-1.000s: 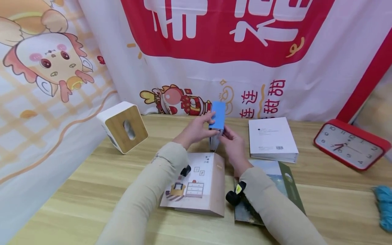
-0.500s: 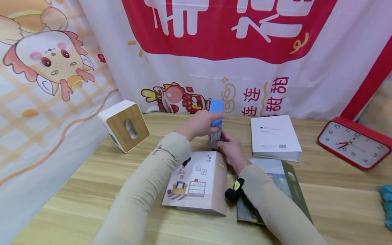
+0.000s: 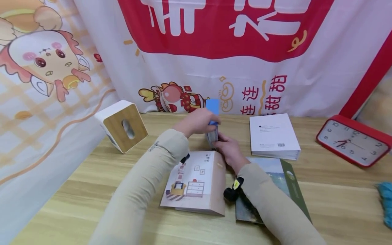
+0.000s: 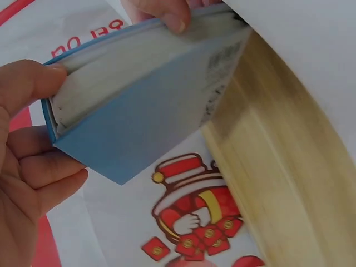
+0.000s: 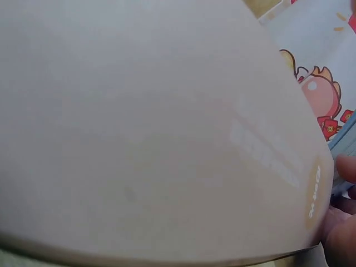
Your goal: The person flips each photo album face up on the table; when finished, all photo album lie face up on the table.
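A thick blue book (image 3: 212, 106) stands on edge at the back of the table, close to the cloth backdrop. My left hand (image 3: 197, 120) grips its upper end: in the left wrist view the thumb lies on the page edges and the curled fingers (image 4: 50, 167) are against the blue cover. Lower down, my right hand (image 3: 229, 148) pinches the same book, its thumb (image 4: 175, 21) on the page edges. Just in front lies a pale book with a drawn room on its cover (image 3: 196, 180); its tan side (image 5: 139, 128) fills most of the right wrist view.
A book with a landscape cover and green band (image 3: 291, 183) lies beneath my right forearm. Behind it is a thick white book (image 3: 274, 132). A red clock (image 3: 352, 143) and teal yarn (image 3: 386, 204) are at the right; a white-and-wood tissue box (image 3: 125, 127) stands left.
My left hand has shifted from the blue book's left side to reach over its spine. The right hand has slid lower along the page edges. The other books have stayed put.
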The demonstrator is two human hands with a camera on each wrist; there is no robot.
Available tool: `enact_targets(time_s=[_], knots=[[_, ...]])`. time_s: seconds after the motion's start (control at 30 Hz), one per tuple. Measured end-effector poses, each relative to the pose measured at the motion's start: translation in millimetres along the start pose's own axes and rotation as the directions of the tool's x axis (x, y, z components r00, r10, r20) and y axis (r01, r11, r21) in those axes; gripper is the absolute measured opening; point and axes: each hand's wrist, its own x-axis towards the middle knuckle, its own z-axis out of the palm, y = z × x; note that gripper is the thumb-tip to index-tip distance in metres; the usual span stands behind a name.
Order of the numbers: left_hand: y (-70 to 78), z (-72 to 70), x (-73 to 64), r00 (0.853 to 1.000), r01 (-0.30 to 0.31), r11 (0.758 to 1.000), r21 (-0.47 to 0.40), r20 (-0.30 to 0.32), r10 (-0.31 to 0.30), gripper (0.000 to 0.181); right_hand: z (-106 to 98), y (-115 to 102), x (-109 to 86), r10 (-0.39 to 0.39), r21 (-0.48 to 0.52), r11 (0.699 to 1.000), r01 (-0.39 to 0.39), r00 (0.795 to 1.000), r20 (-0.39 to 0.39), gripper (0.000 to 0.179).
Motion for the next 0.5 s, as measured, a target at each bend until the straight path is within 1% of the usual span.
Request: enact_targets(time_s=[0.03, 0.1, 0.17, 0.23, 0.4, 0.47, 0.5], knots=[[-2.4, 1.5, -1.5, 1.0, 0.022, 0.999, -0.033, -0.008, -0.022, 0.022, -1, 0, 0.0, 0.003, -0.015, 1.0, -0.004, 1.0, -0.01, 0.06], [-6.4, 3.7, -5.1, 0.996, 0.083, 0.991, -0.104, -0.01, -0.085, 0.025, -3, -1, -0.8, 0.008, -0.038, 0.999, -0.009, 1.0, -0.016, 0.058], [-9.6, 5.3, -8.5, 0.988, 0.154, 0.973, -0.169, 0.002, -0.156, 0.029, -3, -2, -1.5, 0.016, -0.051, 0.999, -0.017, 1.0, -0.026, 0.055], [-11.8, 6.1, -11.1, 0.977, 0.209, 0.955, -0.212, 0.011, -0.212, 0.032, -2, -2, -1.8, 0.013, -0.043, 0.999, -0.014, 0.999, -0.034, 0.054], [-13.4, 7.2, -13.4, 0.966, 0.25, 0.939, -0.236, -0.013, -0.26, 0.031, 2, -4, -1.1, 0.018, -0.003, 1.0, -0.018, 0.996, -0.093, 0.048], [-13.3, 8.1, -14.2, 0.958, 0.269, 0.928, -0.256, -0.027, -0.285, 0.03, 3, -4, -0.9, 0.019, 0.003, 1.0, -0.019, 0.993, -0.115, 0.046], [-13.1, 8.6, -14.8, 0.952, 0.285, 0.92, -0.27, -0.032, -0.305, 0.029, 3, -4, -0.8, 0.02, 0.003, 1.0, -0.02, 0.992, -0.124, 0.046]])
